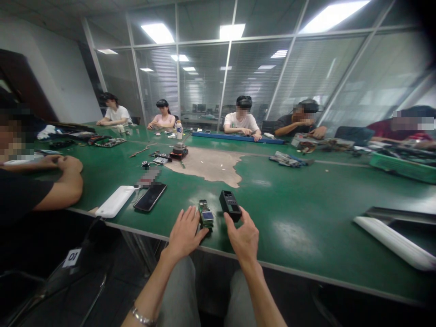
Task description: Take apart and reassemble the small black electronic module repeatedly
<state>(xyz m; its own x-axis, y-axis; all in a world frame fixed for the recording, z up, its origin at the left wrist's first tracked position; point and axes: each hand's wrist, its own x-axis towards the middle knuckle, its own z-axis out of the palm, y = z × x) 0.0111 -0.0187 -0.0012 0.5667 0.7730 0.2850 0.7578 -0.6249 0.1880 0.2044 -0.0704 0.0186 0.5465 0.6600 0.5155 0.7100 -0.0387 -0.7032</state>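
Note:
Between my hands, near the front edge of the green table (279, 195), lies a green circuit board assembly (206, 217) with a small display on it. My left hand (185, 230) rests flat beside the board, fingers stretched out, its thumb near the board's lower end. A black plastic housing (230, 204) with cut-out openings is in my right hand (244, 232), gripped at its near end between thumb and fingers. The housing sits just right of the board, tilted away from me; whether it touches the table I cannot tell.
Left of my hands lie a black smartphone (150, 197) and a white flat case (116, 201). A co-worker's arm (68, 181) leans on the table at left. Grey gloves (290, 159), a white bar-shaped part (391, 240) and a green basket (402, 165) are to the right. Several people sit opposite.

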